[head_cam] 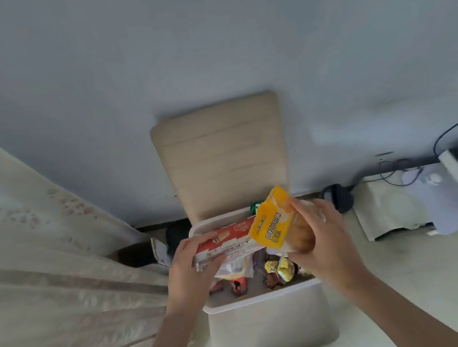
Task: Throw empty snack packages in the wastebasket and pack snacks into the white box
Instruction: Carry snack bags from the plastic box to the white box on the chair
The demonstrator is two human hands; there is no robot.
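Both forearms are stretched forward over the open white box (271,327) on the floor. The left hand (188,264) is turned palm-down, its fingers (202,241) curled round the left end of a long red-and-white snack pack (231,239), which is laid left to right across the box's mouth. A yellow bread pack (270,220) is pinched at its right edge by the fingers (304,206) of the right hand (320,237) and is held nearly upright above the box's far right corner, top tipped away.
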